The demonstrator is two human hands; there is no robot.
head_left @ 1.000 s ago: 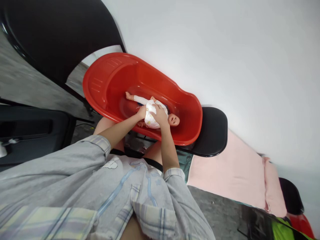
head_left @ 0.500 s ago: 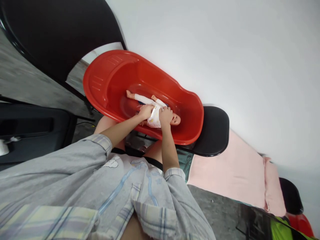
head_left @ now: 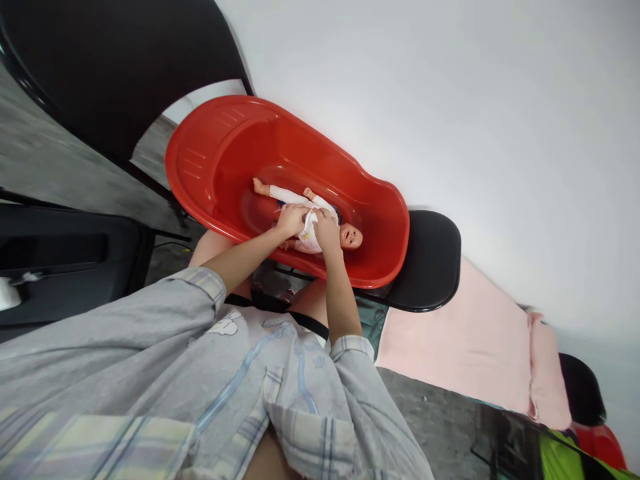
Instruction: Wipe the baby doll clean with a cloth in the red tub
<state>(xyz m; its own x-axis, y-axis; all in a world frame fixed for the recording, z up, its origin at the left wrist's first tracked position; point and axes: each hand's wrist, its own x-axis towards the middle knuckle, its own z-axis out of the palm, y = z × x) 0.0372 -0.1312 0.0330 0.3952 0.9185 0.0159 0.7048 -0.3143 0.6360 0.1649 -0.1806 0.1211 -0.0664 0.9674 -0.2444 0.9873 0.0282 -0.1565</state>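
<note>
The fingers [head_left: 301,215] of the left hand [head_left: 293,219] were curled together, pinching the white cloth [head_left: 309,235] around the doll's [head_left: 350,236] middle. The right hand [head_left: 326,232] lay just beside it, knuckles bent, its fingers closed on the same cloth near the doll's chest. The doll lay on its back on the floor of the red tub [head_left: 215,150], with its head toward the narrow end and one bare leg stretched the other way. The tub's narrow end rested on a black chair seat [head_left: 433,267]. The person's grey top [head_left: 150,360] bore a small white cartoon print, too small to read. A pink mattress [head_left: 465,347] lay beyond.
</note>
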